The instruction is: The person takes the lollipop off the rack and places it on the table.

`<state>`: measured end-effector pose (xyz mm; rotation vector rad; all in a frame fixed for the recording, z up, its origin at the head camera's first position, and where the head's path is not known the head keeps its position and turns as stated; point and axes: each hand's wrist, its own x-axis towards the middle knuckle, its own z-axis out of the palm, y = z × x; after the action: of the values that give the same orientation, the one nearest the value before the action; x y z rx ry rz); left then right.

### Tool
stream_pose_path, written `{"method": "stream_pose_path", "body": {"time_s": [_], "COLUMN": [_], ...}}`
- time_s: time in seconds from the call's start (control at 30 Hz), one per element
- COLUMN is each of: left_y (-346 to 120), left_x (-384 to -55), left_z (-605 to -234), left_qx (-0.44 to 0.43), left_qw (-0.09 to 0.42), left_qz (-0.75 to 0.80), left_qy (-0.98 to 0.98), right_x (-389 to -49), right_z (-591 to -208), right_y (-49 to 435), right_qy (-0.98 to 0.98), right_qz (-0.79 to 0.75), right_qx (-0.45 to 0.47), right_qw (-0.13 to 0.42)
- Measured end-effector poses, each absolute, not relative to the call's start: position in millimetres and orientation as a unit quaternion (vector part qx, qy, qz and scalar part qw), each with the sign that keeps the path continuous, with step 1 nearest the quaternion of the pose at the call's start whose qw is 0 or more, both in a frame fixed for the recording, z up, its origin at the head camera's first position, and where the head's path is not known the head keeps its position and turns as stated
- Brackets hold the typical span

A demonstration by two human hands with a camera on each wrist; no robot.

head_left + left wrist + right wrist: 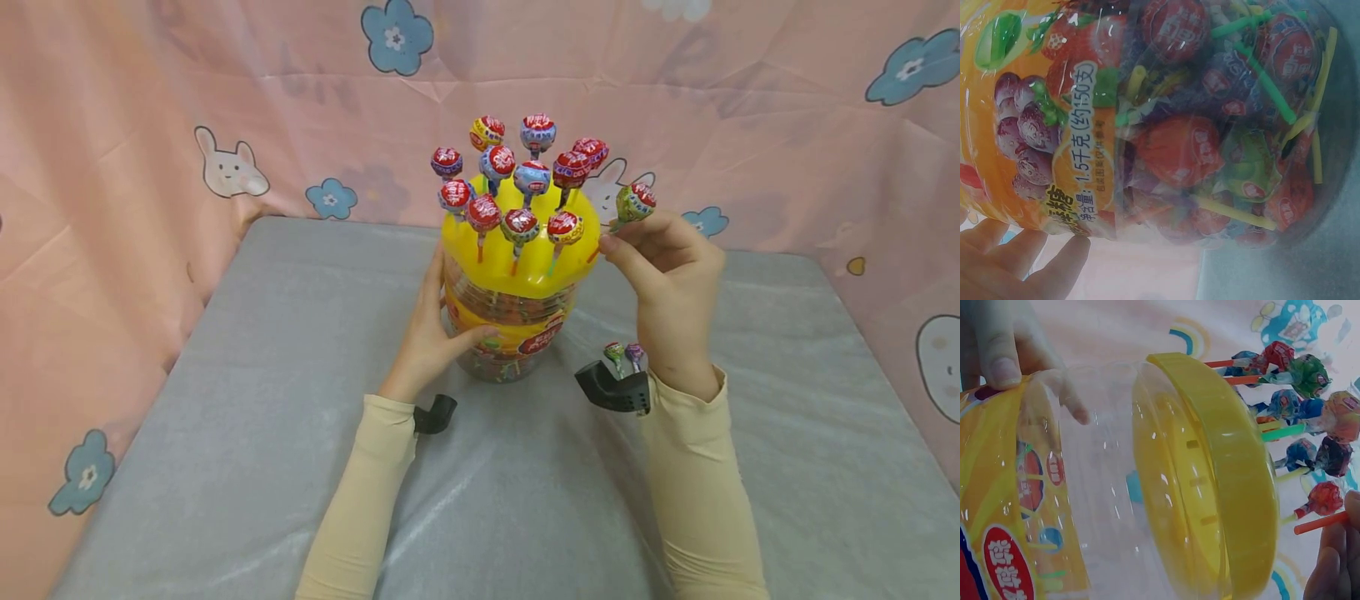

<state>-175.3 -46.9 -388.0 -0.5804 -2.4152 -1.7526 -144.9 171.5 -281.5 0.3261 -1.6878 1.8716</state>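
A clear plastic jar [474, 364] with a fruit-printed label stands upright on the table, loose lollipops showing through its wall in the left wrist view. Several wrapped lollipops [483, 213] stick up from its yellow lid [532, 282]. My left hand [427, 350] grips the jar's left side, thumb across the front of the label and fingers around the side. At the lid's right edge, my right hand [681, 283] pinches a lollipop [636, 202] in a green and red wrapper. Its orange stick [1319, 522] points toward the lid, its end just apart from it in the right wrist view.
Two small lollipops, one green [614, 353] and one purple [634, 357], show beside the right wrist. Black wrist cameras [613, 388] sit on both sleeves. A grey cloth covers the table [300, 333], with a pink printed curtain [300, 108] behind and along the sides.
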Motion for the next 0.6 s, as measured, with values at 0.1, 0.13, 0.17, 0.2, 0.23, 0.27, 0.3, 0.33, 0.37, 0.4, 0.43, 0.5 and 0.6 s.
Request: {"method": "stream_pose_path", "body": {"time_s": [0.1,0.13,0.17,0.2,0.23,0.27,0.3,0.33,0.37,0.4,0.43,0.5,0.6], "left_y": [-47.1,-46.9,-46.7,-46.6,-46.5,-46.3,-46.3,-46.3,-46.2,-46.2,-46.2,-46.2,-46.2], "left_x": [-175.0,-174.8,-174.6,-174.5,-174.5,-174.5,-174.5,-174.4,-174.5,-174.6,-174.7,-174.5,-174.3], "left_z": [-388.2,-388.2,-388.2,-388.3,-388.4,-388.4,-388.4,-388.4,-388.5,-388.4,-388.5,-388.3,-388.2], "left_qx": [-0.190,-0.189,-0.188,-0.188,-0.187,-0.186,-0.187,-0.187,-0.188,-0.188,-0.189,-0.188,-0.186], "left_qw": [0.050,0.049,0.048,0.047,0.047,0.046,0.046,0.046,0.046,0.046,0.047,0.048,0.047], "left_qz": [-0.576,-0.577,-0.577,-0.578,-0.578,-0.579,-0.580,-0.579,-0.579,-0.579,-0.577,-0.576,-0.576], "left_qy": [-0.794,-0.793,-0.793,-0.793,-0.793,-0.792,-0.792,-0.792,-0.792,-0.792,-0.793,-0.794,-0.794], "right_x": [-143.9,-143.3,-142.5,-141.7,-140.9,-140.1,-139.1,-138.1,-137.1,-136.3,-135.6,-133.8,-131.7], "right_z": [-283.3,-284.1,-285.0,-285.9,-286.9,-287.9,-289.0,-290.3,-291.6,-292.9,-294.3,-297.2,-300.9], "right_y": [175.4,177.2,179.1,181.1,183.0,184.9,187.0,189.1,191.3,193.4,195.6,200.2,207.2], "right_qy": [-0.616,-0.613,-0.610,-0.610,-0.607,-0.603,-0.603,-0.603,-0.605,-0.608,-0.608,-0.611,-0.605], "right_qz": [0.720,0.721,0.724,0.723,0.725,0.729,0.730,0.730,0.730,0.726,0.727,0.725,0.733], "right_qx": [0.123,0.126,0.127,0.129,0.130,0.131,0.132,0.131,0.131,0.132,0.131,0.127,0.121], "right_qw": [0.295,0.297,0.296,0.298,0.297,0.295,0.293,0.292,0.291,0.292,0.291,0.290,0.286]}}
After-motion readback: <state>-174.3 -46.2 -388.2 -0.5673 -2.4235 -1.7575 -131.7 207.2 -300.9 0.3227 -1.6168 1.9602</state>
